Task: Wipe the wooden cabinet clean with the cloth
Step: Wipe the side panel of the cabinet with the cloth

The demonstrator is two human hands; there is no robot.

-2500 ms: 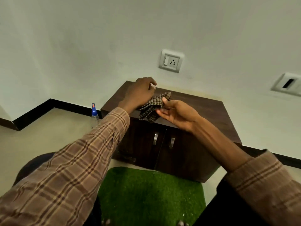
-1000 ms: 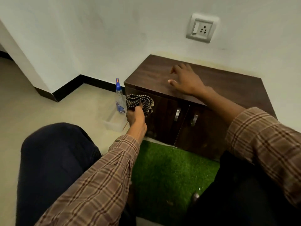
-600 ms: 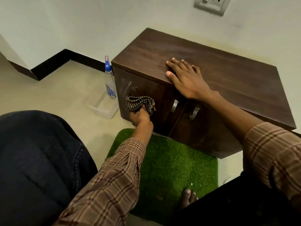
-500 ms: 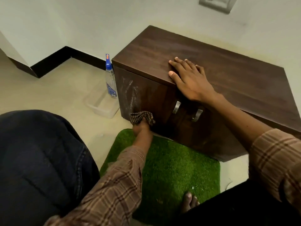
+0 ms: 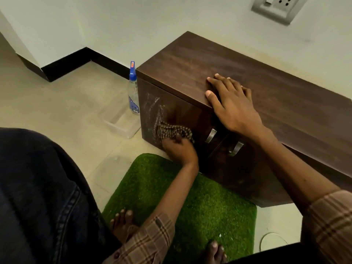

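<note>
Since half a second back: cloth [image 5: 172, 130] up off the door's bottom edge, now mid-height on the left door; camera dipped closer, bare toes now in view near.

Near: green mat [image 5: 190, 202] on the floor, butted against the cabinet base. Left hand [image 5: 179, 149] just above it, fingers curled round the bunched cloth, pressing it flat to the left door. Whitish streaks [image 5: 155, 109] up and left of the cloth, running roughly vertical toward the door's top left corner. So next stroke probably up-left, along the streaks; left hand nearer, already on it.

Mid: two door handles [image 5: 210, 135] right of the cloth, close but not touching.

Far: right hand [image 5: 231, 107] spread flat, palm down on the wooden cabinet [image 5: 276, 96] top at its front edge, holding nothing, likely bracing. Spray bottle [image 5: 133, 92] upright on the floor just beside the cabinet's left side.
</note>
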